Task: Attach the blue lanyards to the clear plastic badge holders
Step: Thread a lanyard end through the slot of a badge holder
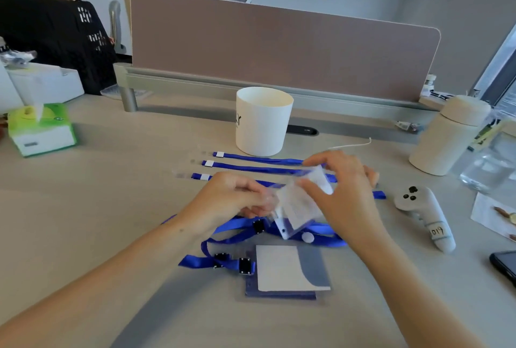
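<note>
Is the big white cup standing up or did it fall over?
Standing up. The white cup sits on its base on the desk, its open rim facing up.

A clear badge holder (300,204) is tilted above mid-desk, over a tangled blue lanyard (318,232); a finished holder (287,272) with lanyard clipped lies nearer the front edge; three straight lanyards (251,169) lie behind

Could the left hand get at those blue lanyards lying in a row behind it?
Probably yes: the left hand sits just before the blue lanyards, with nothing between, but it is busy holding the badge holder.
</note>
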